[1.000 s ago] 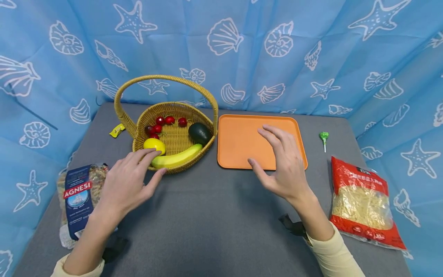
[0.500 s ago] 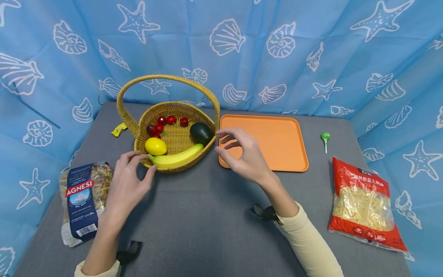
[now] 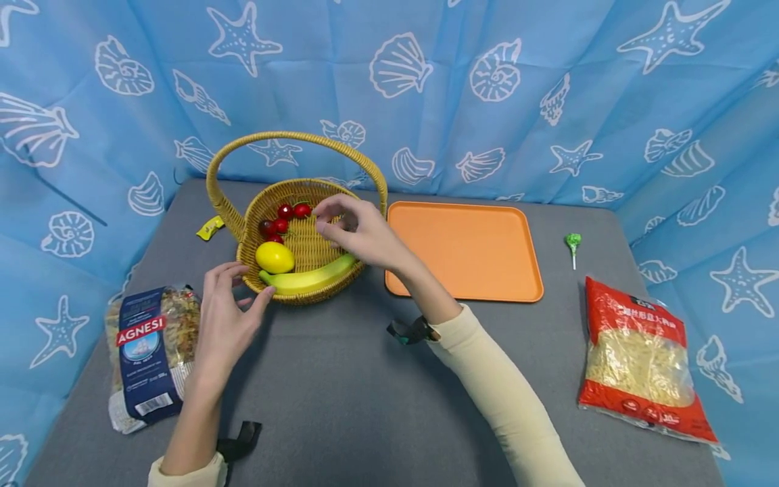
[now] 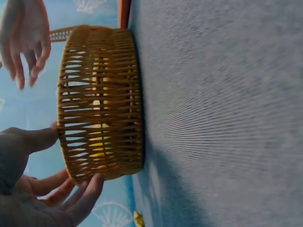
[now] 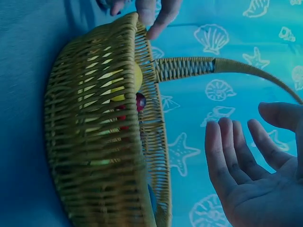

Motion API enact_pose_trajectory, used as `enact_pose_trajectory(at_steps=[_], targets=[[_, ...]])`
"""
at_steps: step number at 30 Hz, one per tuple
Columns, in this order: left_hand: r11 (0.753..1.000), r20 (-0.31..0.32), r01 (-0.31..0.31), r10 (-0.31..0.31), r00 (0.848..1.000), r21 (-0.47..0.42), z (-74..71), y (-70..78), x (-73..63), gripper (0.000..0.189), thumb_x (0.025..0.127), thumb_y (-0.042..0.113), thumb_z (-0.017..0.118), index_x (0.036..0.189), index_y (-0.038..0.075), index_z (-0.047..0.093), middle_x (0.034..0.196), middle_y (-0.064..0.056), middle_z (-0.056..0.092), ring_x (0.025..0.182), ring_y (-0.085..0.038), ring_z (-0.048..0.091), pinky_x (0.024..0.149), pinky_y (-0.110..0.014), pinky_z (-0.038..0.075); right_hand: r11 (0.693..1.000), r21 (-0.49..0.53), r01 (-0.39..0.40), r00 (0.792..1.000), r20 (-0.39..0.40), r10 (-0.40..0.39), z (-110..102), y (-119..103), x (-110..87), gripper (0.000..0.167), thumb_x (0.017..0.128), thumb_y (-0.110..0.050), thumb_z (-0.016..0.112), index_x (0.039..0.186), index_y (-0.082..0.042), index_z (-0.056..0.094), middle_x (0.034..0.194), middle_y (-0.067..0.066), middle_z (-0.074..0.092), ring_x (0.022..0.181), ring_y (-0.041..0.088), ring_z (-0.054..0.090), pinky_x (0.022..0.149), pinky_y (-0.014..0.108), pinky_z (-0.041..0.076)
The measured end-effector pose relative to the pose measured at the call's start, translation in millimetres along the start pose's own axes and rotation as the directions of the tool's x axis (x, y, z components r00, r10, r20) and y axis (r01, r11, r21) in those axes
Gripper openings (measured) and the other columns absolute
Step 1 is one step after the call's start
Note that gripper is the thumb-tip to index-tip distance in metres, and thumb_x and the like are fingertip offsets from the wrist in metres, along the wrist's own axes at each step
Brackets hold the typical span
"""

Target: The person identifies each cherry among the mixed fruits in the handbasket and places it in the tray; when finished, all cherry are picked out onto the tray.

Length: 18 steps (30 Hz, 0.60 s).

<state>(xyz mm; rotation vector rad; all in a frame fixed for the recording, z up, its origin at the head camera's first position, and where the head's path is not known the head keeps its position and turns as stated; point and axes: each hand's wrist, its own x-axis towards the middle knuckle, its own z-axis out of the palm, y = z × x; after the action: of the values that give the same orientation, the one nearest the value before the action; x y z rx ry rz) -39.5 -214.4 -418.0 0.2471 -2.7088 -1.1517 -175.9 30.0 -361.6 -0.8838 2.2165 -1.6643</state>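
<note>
A wicker basket (image 3: 302,240) with a tall handle holds several red cherries (image 3: 284,212), a yellow lemon (image 3: 275,258) and a banana (image 3: 313,278). My left hand (image 3: 228,321) grips the basket's near left corner, thumb at the rim and fingers bent against the woven side (image 4: 102,118). Above the basket's right part hovers my right hand (image 3: 368,237), fingers loosely bent and nothing between them. In the right wrist view that hand (image 5: 255,175) is over the rim, its fingers spread from the thumb. The dark avocado is mostly hidden beneath it in the head view.
Right of the basket lies an orange tray (image 3: 462,250). A green lollipop (image 3: 573,242) and a red pasta bag (image 3: 639,358) are farther right. On the left are a yellow wrapped candy (image 3: 210,228) and a blue-labelled pasta bag (image 3: 143,358). A blue curtain (image 3: 426,101) hangs behind.
My right hand has moved left from above the tray to above the basket. My left hand has drawn back slightly from over the lemon to the basket's corner.
</note>
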Motion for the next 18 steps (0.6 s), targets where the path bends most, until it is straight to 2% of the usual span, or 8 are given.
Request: enact_pose_trajectory(at_steps=[3,10,15,16,18], targets=[[0.999,0.006,0.018,-0.018,1.000,-0.027,0.7,-1.9,-0.3,0.059,0.103,0.025,0.077,0.150,-0.002,0.053,0.161,-0.022,0.041,0.134,-0.040,0.055,0.098,-0.055,0.063,0.997,0.046,-0.066,0.997,0.040,0.065,7,1,19.8,0.028,0.108,-0.015,0.066,0.133,-0.003,0.067,0.122,0.016,0.071,0.094,0.027,0.075,0.083,0.035,0.069],[0.998,0.031,0.050,-0.048,0.998,-0.049,0.1,-3.5,0.6,0.061,0.104,0.030,0.076,0.152,0.002,0.052,0.164,-0.020,0.039,0.137,-0.040,0.055,0.100,-0.057,0.063,0.980,0.095,-0.172,0.983,0.080,0.165,24,8,60.7,0.030,0.110,-0.018,0.063,0.134,0.000,0.066,0.125,0.025,0.069,0.112,0.044,0.072,0.083,0.035,0.069],[0.995,0.049,0.069,-0.065,0.997,-0.066,-2.3,-4.9,1.4,0.061,0.103,0.031,0.076,0.152,0.004,0.051,0.163,-0.020,0.039,0.136,-0.039,0.055,0.100,-0.056,0.062,0.948,0.147,-0.283,0.956,0.123,0.266,37,13,83.2,0.032,0.112,-0.019,0.061,0.138,0.001,0.064,0.130,0.029,0.067,0.115,0.043,0.073,0.098,0.048,0.067],[0.995,0.052,0.071,-0.068,0.996,-0.068,-2.8,-5.3,1.6,0.061,0.103,0.032,0.076,0.152,0.004,0.051,0.163,-0.020,0.040,0.136,-0.039,0.055,0.099,-0.051,0.064,0.939,0.152,-0.309,0.948,0.128,0.291,40,14,87.4,0.031,0.112,-0.019,0.061,0.137,-0.001,0.065,0.132,0.028,0.067,0.111,0.040,0.073,0.100,0.050,0.066],[0.995,0.052,0.073,-0.069,0.996,-0.072,-2.5,-5.4,1.5,0.061,0.103,0.031,0.076,0.152,0.004,0.052,0.163,-0.020,0.040,0.136,-0.039,0.055,0.098,-0.050,0.064,0.922,0.162,-0.353,0.933,0.140,0.332,44,17,93.6,0.030,0.113,-0.019,0.060,0.137,-0.001,0.064,0.134,0.027,0.067,0.104,0.035,0.073,0.104,0.054,0.063]])
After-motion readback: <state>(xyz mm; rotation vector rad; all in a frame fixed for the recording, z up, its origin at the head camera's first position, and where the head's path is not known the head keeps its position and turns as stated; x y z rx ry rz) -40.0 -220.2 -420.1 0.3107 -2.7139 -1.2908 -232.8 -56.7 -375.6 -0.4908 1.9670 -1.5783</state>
